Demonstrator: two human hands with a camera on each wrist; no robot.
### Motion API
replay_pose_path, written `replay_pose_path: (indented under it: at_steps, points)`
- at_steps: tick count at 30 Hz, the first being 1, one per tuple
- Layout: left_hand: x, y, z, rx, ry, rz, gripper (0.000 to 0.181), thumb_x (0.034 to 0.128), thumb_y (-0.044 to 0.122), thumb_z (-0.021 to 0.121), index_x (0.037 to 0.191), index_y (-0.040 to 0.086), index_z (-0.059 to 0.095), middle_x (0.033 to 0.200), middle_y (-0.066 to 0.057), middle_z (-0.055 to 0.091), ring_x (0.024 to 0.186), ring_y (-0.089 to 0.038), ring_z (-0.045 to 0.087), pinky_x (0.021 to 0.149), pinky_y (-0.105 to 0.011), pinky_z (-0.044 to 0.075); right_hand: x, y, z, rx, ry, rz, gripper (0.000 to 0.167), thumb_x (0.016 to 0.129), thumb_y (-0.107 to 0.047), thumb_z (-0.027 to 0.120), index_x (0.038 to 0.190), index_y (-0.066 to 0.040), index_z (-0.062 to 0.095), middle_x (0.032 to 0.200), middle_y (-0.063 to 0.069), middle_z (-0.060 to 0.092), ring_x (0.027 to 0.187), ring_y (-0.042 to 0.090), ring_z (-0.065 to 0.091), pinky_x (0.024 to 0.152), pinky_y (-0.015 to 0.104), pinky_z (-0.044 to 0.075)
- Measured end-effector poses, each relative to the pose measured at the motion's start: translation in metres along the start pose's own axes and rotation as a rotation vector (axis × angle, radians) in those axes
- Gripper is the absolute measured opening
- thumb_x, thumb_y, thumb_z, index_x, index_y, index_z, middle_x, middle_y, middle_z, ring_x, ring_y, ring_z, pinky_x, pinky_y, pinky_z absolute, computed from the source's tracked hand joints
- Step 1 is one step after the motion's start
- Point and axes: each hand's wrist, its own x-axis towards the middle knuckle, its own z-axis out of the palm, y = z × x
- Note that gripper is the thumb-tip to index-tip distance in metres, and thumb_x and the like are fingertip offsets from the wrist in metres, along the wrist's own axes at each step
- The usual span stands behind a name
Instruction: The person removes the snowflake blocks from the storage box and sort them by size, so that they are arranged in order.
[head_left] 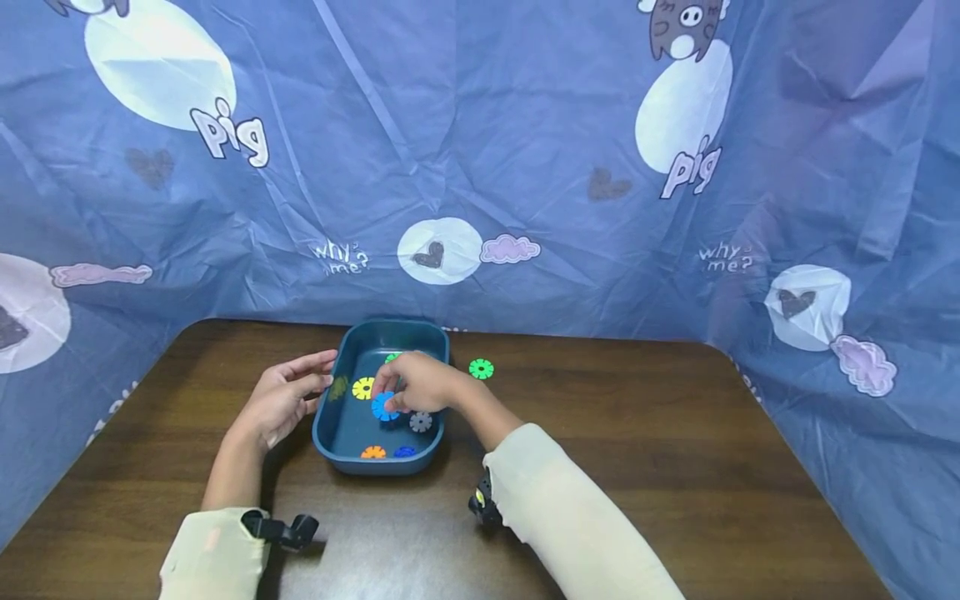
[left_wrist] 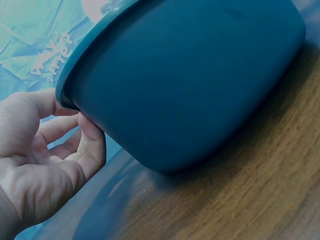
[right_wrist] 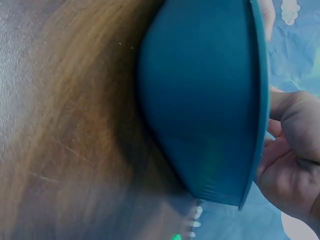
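Observation:
A dark teal rectangular tub (head_left: 378, 467) stands on the table, its side wall (left_wrist: 200, 85) filling much of the left wrist view. My right hand (head_left: 423, 379) reaches in over its right rim and pinches a light blue snowflake building disc (head_left: 383, 407). Inside the tub lie a yellow disc (head_left: 363, 388), a grey disc (head_left: 421, 422), an orange disc (head_left: 373, 452), a dark blue disc (head_left: 405, 452) and a partly hidden green disc (head_left: 392, 357). At the tub's left side, my left hand (head_left: 281, 400) touches the outer rim with loosely bent fingers. The right wrist view hides the pinched disc.
Another green disc (head_left: 482, 368) lies on the brown wooden table (head_left: 637, 450), right of the tub. A blue printed cloth (head_left: 525, 167) hangs behind the table's far edge. Each wrist carries a black camera mount, such as the left mount (head_left: 281, 531).

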Motion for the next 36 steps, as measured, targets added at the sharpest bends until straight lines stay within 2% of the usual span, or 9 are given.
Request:
replay_pose_path:
  at_steps: [5, 11, 16, 22, 30, 36]
  points:
    - [-0.001, -0.001, -0.001, 0.006, 0.004, -0.005, 0.057, 0.1006, 0.006, 0.061, 0.154, 0.000, 0.041, 0.144, -0.018, 0.048, 0.109, -0.013, 0.063, 0.088, -0.029, 0.057, -0.007, 0.000, -0.007, 0.028, 0.041, -0.021, 0.017, 0.095, -0.009, 0.072, 0.113, -0.010, 0.074, 0.097, -0.002, 0.069, 0.075, 0.010, 0.066, 0.070, 0.021, 0.055]
    - [-0.002, -0.003, -0.001, -0.004, 0.021, -0.005, 0.056, 0.1001, 0.005, 0.062, 0.153, 0.000, 0.043, 0.136, -0.011, 0.055, 0.107, -0.013, 0.064, 0.087, -0.029, 0.057, -0.018, 0.005, -0.021, 0.114, 0.067, -0.036, 0.020, 0.097, -0.005, 0.069, 0.116, -0.007, 0.073, 0.104, 0.004, 0.071, 0.080, 0.020, 0.071, 0.074, 0.029, 0.058]
    - [-0.001, -0.003, 0.000, -0.017, 0.007, 0.013, 0.057, 0.0997, 0.005, 0.063, 0.153, -0.002, 0.042, 0.131, -0.007, 0.057, 0.104, -0.011, 0.065, 0.086, -0.028, 0.057, -0.031, 0.016, -0.034, 0.175, 0.129, -0.010, 0.021, 0.097, -0.001, 0.067, 0.117, -0.004, 0.072, 0.103, 0.005, 0.073, 0.085, 0.023, 0.073, 0.077, 0.031, 0.059]
    - [-0.001, -0.001, 0.000, -0.014, 0.004, 0.012, 0.057, 0.1002, 0.005, 0.061, 0.153, -0.002, 0.041, 0.131, -0.008, 0.056, 0.102, -0.010, 0.065, 0.085, -0.028, 0.057, -0.045, 0.038, -0.045, 0.240, 0.229, 0.014, 0.021, 0.097, 0.000, 0.067, 0.117, -0.002, 0.071, 0.095, 0.007, 0.071, 0.081, 0.021, 0.071, 0.077, 0.039, 0.060]
    - [0.000, -0.001, 0.000, 0.002, 0.006, 0.004, 0.058, 0.1001, 0.005, 0.061, 0.154, -0.001, 0.041, 0.134, -0.008, 0.055, 0.103, -0.010, 0.065, 0.085, -0.028, 0.058, -0.063, 0.077, -0.048, 0.358, 0.362, 0.040, 0.022, 0.095, 0.005, 0.067, 0.116, 0.002, 0.070, 0.094, 0.012, 0.067, 0.080, 0.029, 0.070, 0.079, 0.050, 0.060]
    - [0.001, -0.001, 0.000, 0.008, 0.003, -0.002, 0.058, 0.1005, 0.006, 0.061, 0.155, 0.000, 0.041, 0.138, -0.012, 0.053, 0.105, -0.010, 0.064, 0.086, -0.029, 0.057, -0.075, 0.103, -0.046, 0.427, 0.447, 0.106, 0.022, 0.095, 0.008, 0.064, 0.116, 0.007, 0.068, 0.096, 0.017, 0.067, 0.086, 0.032, 0.069, 0.083, 0.054, 0.058]
